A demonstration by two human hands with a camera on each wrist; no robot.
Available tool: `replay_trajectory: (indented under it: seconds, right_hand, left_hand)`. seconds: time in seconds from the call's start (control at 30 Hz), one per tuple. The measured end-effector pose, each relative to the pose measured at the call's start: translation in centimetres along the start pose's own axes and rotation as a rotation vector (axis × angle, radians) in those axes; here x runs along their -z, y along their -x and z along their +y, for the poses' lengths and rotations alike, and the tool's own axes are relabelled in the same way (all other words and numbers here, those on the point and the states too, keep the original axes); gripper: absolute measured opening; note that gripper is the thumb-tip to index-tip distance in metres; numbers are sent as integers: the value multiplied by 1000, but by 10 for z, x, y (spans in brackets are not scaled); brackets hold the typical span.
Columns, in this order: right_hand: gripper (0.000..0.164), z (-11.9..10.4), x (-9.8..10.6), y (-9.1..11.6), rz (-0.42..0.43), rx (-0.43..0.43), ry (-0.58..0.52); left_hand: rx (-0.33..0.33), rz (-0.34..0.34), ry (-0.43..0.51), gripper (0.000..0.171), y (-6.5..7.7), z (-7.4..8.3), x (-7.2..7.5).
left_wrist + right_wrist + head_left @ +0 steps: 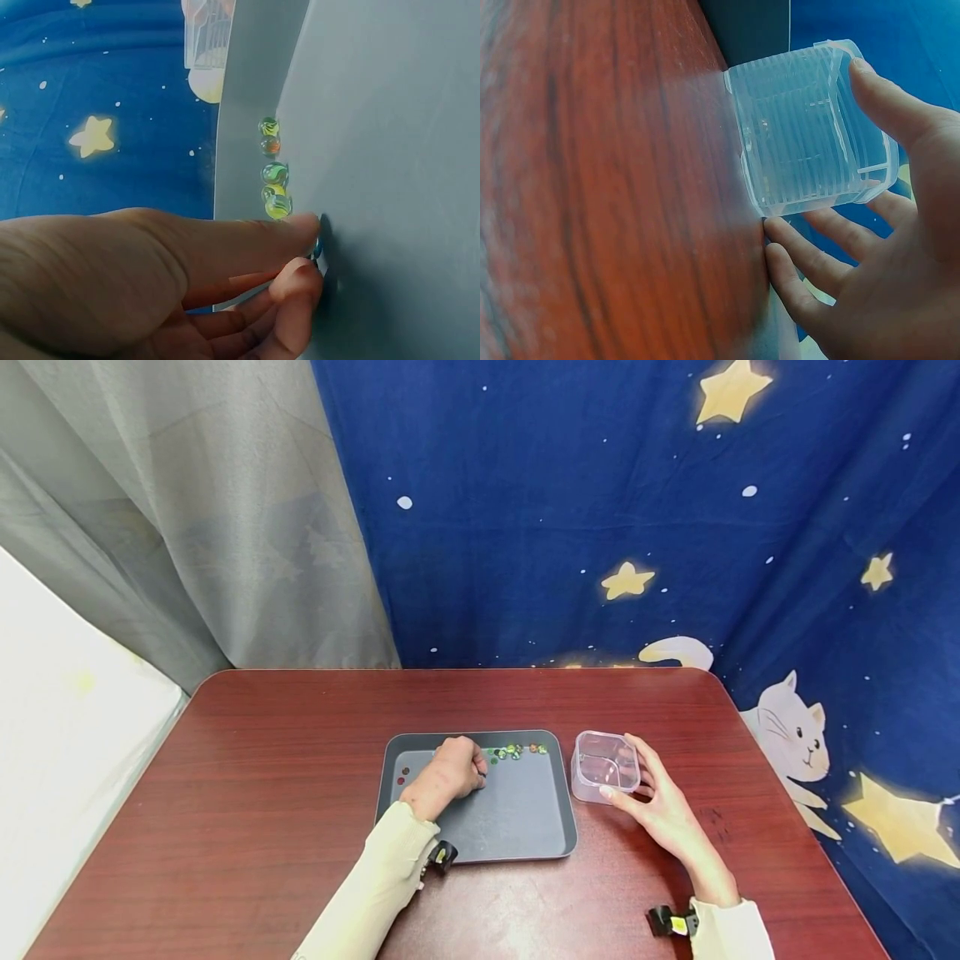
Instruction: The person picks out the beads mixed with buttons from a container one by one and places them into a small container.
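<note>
My left hand reaches into a grey tray. Its thumb and finger pinch a small bluish marble close over the tray floor, mostly hidden by the fingertips. Beyond the fingers, several green and yellow glass marbles lie along the far wall, with an orange one among them. On the right, a clear plastic container stands upright on the table beside the tray. My right hand holds it, thumb at the near rim and fingers around the right side.
Two dark red marbles sit at the tray's left side. The reddish-brown wooden table extends around the tray. A blue curtain with stars and a grey curtain hang behind the table's far edge.
</note>
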State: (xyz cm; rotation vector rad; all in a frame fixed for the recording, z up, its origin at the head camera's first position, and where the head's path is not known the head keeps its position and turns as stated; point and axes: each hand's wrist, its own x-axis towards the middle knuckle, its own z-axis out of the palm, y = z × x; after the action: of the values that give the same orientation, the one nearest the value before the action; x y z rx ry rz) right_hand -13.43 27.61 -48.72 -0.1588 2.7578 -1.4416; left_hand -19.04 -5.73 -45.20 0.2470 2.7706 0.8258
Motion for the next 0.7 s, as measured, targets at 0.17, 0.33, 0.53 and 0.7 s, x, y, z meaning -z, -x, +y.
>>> replay_trajectory:
  seconds: [0.17,0.33,0.53,0.7]
  right_hand:
    - [91,1,0,0,-2,0,-3]
    - [91,0,-1,0,-3,3,-6]
    - [91,-4,0,1,2,14,-15]
    - [90,-5,1,0,0,12,-21]
  left_hand:
    - [53,3,17,16,3,5,1]
    - [81,8,0,17,5,8,3]
    - [37,28,-19,16,3,10,5]
    - [-41,70,-7,14,0,11,3]
